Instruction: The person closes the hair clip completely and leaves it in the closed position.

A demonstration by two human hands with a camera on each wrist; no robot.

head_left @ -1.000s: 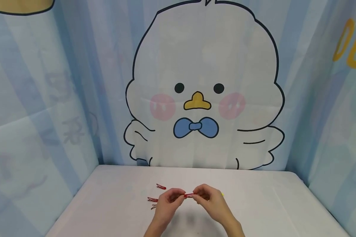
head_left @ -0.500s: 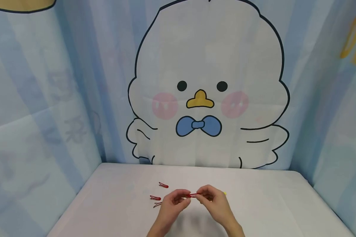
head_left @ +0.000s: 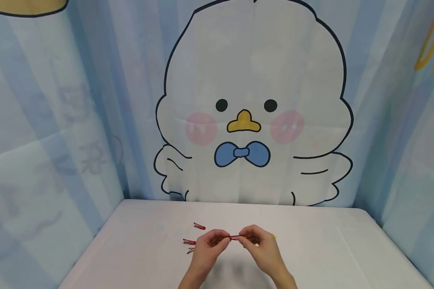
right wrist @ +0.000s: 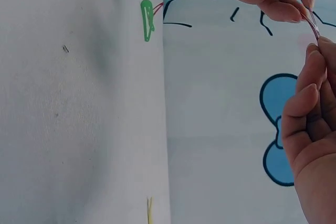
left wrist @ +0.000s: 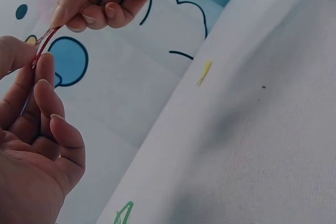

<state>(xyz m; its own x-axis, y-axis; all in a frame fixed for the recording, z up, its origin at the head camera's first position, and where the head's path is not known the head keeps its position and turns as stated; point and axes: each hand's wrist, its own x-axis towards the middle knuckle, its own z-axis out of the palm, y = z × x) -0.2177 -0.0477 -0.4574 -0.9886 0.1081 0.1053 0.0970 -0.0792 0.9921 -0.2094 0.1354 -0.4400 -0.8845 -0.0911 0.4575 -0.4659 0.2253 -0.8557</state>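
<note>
A red snap hair clip (head_left: pixel 234 237) is stretched between my two hands above the table, seen near the middle of the head view. My left hand (head_left: pixel 207 251) pinches one end with thumb and fingertips. At the other end, my right hand (head_left: pixel 262 249) pinches it the same way. In the left wrist view a narrow gap shows between the thin strips of the hair clip (left wrist: pixel 44 43). Fingertips cover both its ends.
Left of the hands lie a red hair clip (head_left: pixel 199 226), another red one (head_left: pixel 189 241) and a partly hidden one (head_left: pixel 190 250). A green hair clip (right wrist: pixel 147 22) and a yellow one (left wrist: pixel 205 72) also lie on the white table (head_left: pixel 137 257). A printed curtain (head_left: pixel 246 176) stands behind.
Both hands keep their pinch and have shifted slightly right in the head view since a second ago, along with the whole scene. Slightly more of the held hair clip shows between the fingertips than half a second ago.
</note>
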